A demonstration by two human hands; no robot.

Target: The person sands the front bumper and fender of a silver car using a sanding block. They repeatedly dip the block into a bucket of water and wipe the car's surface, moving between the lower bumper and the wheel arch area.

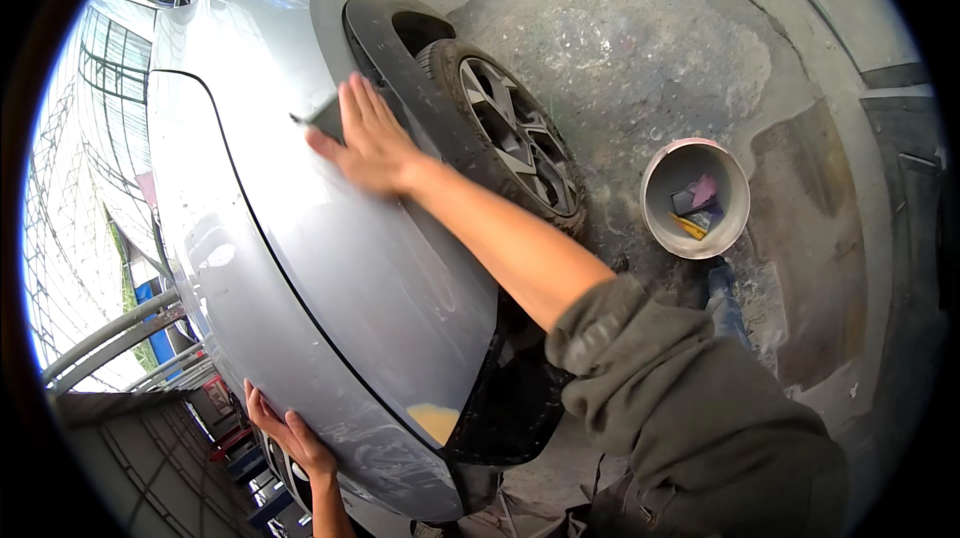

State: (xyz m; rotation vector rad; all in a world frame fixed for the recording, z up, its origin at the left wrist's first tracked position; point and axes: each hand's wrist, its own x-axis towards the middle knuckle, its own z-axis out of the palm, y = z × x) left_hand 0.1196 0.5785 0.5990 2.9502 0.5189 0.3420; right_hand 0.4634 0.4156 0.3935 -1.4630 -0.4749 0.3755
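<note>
A silver car (290,268) fills the middle of the head view, with a dark wheel-arch trim (395,88) and an alloy wheel (515,133). My right hand (370,143) presses a dark, flat pad (328,116) onto the fender beside that trim, fingers stretched over it; motion slightly blurs the hand. Low on the left, my left hand (290,433) rests on the car's curved edge, fingers apart and holding nothing. A pale yellow patch (432,423) shows on the lower bodywork, above a glossy black trim piece (520,393).
A round bucket (655,198) holding pink, grey and yellow pieces stands on the stained concrete floor (620,28) right of the wheel. My jeans-clad leg (730,308) is just below it. Dark panels (900,238) line the right edge; metal rails (120,333) are at left.
</note>
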